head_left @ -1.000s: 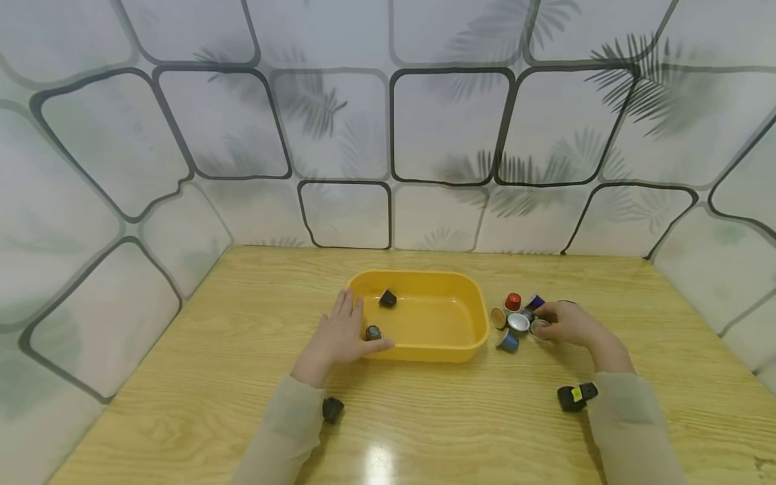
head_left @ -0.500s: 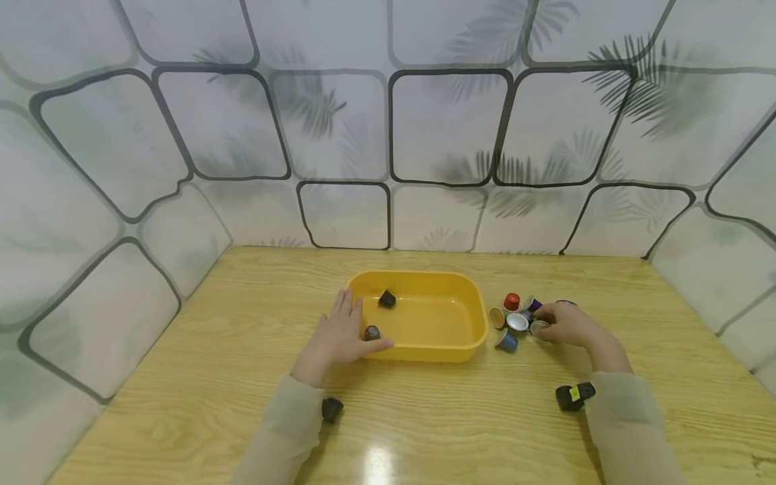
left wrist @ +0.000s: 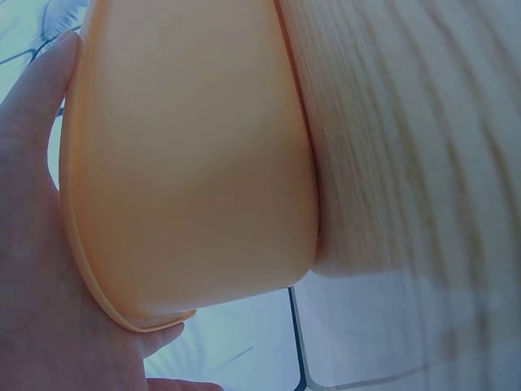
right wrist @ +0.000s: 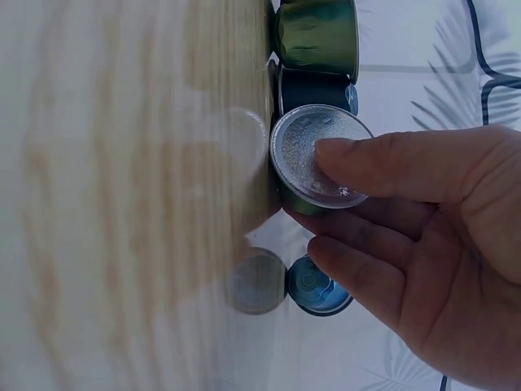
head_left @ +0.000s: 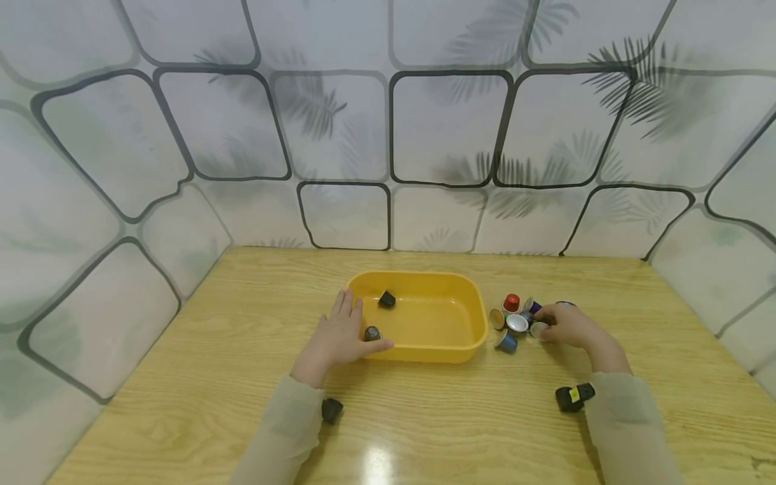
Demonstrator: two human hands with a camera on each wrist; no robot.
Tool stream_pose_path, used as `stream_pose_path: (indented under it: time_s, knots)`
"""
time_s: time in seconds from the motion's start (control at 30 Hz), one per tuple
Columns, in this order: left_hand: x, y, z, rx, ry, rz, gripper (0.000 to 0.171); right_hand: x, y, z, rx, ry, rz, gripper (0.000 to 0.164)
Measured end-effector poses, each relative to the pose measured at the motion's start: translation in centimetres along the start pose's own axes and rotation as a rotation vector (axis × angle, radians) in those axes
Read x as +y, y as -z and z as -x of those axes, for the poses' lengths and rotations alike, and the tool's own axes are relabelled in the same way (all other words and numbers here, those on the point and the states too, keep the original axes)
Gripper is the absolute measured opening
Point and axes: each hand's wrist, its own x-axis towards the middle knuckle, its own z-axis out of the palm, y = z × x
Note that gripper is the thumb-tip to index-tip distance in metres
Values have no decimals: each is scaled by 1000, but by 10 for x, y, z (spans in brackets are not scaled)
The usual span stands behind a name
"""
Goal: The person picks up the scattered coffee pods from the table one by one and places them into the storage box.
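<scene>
My left hand (head_left: pixel 342 337) rests spread on the left end of the yellow tray (head_left: pixel 424 353), its thumb along the front rim. Inside lie a black coffee capsule (head_left: pixel 386 299) and a grey one (head_left: pixel 372 333). To the tray's right, my right hand (head_left: pixel 572 328) pinches a coffee capsule (right wrist: pixel 297 155) with a silver lid and green body. In the right wrist view the thumb presses on the lid and the fingers are behind it. Several capsules cluster beside that hand: red (head_left: pixel 512 302), blue (head_left: pixel 506 341), a tan-lidded one (head_left: pixel 497 318) and a white-lidded one (head_left: pixel 517 323).
A bright blue capsule (right wrist: pixel 317 285) stands just past the right fingers in the right wrist view. Black wrist-camera parts (head_left: pixel 570 399) protrude near the right sleeve, and a dark object (head_left: pixel 331 410) beside the left sleeve. A patterned wall (head_left: pixel 448 128) closes the wooden table's far edge.
Near my right fingertips the purple capsule has turned slightly, showing more of its pale end. The left hand and tray stay in place.
</scene>
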Motion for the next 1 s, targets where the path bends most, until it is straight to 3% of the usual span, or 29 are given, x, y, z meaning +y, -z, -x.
stream_pose_path:
  time_s: [0.5,1.0]
  knots:
    - [1,0,0,-10,10,-5,109,-3,5,4,22,-23,-16,32]
    - [-1,-1,0,-1,2,-3,110,-26,18,11,154,54,-21,29]
